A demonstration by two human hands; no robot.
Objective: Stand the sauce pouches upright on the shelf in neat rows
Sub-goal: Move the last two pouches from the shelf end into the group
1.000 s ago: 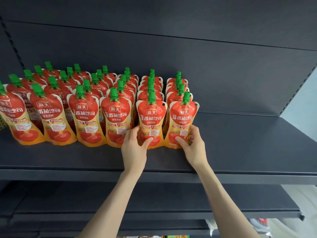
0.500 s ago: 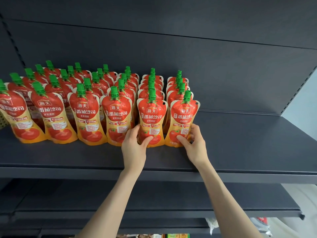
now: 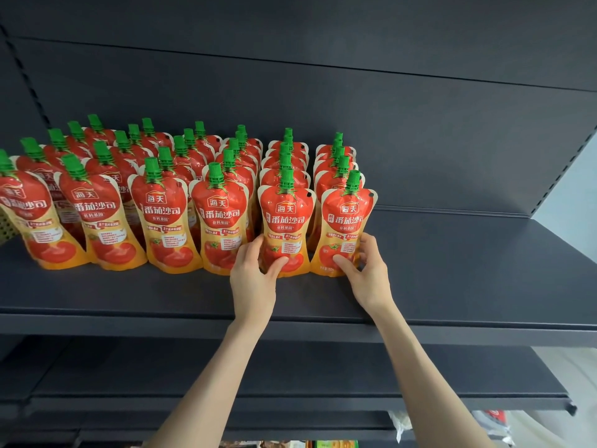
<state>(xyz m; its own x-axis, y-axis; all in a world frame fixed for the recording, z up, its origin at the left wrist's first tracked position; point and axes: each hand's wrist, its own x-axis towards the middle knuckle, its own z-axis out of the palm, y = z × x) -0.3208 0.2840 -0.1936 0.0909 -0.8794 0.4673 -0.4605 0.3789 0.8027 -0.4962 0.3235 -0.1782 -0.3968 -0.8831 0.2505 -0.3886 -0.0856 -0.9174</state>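
Observation:
Several rows of red and yellow sauce pouches with green caps stand upright on the dark shelf. My left hand grips the bottom of the front pouch of the second row from the right, thumb across its front. My right hand grips the base of the front pouch of the rightmost row, thumb on its front and fingers round its right edge. Both pouches stand on the shelf, the right one leaning a little to the right.
The shelf's right half is bare up to the back panel. Another dark shelf lies below, with some packaged goods showing at the bottom edge. The upper shelf's underside hangs overhead.
Both hands stay on the two front pouches. The pouches have shifted only slightly, and the view has moved a touch closer.

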